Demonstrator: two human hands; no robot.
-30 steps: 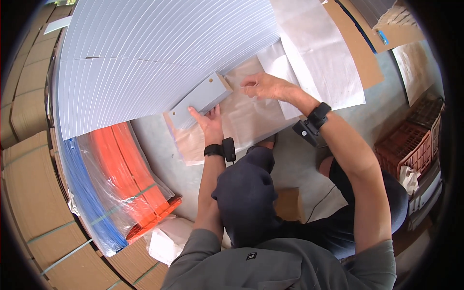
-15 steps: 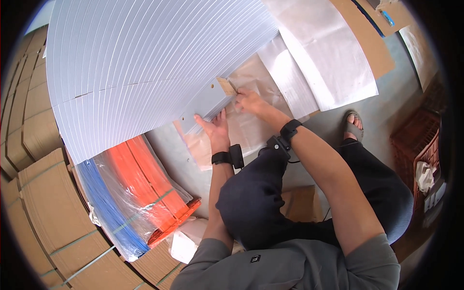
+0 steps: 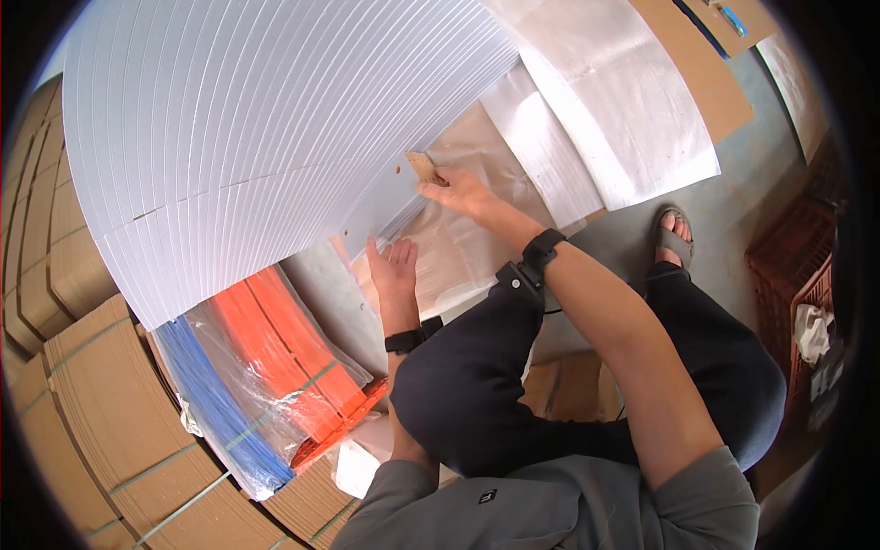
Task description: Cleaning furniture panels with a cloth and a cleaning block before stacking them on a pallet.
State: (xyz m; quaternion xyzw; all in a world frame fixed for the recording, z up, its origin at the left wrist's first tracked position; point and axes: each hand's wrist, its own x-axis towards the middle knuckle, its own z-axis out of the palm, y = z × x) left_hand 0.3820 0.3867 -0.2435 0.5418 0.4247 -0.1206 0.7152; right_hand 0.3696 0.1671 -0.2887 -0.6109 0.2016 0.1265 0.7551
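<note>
A large stack of light grey-white panels [image 3: 275,101] fills the upper left. Its nearest panel [image 3: 371,206] has two small holes. My right hand [image 3: 461,194] pinches a small tan piece of board [image 3: 421,168] against the near panel's right end. From this view I cannot tell whether it is cardboard or wood. My left hand [image 3: 393,268], fingers extended and holding nothing, is just below the panel's near edge; whether its fingertips touch that edge is unclear.
Thin translucent wrapping [image 3: 477,247] lies under the stack, with white foam sheets [image 3: 632,110] to the right. Plastic-wrapped orange strips [image 3: 284,339] and blue strips [image 3: 215,403] lie left of my legs, beside strapped cardboard bundles [image 3: 119,394]. A red crate [image 3: 797,266] stands far right.
My left hand has moved down and a little left, off the panel's near face. My right hand has opened its thumb along the small board piece. The whole view has shifted slightly.
</note>
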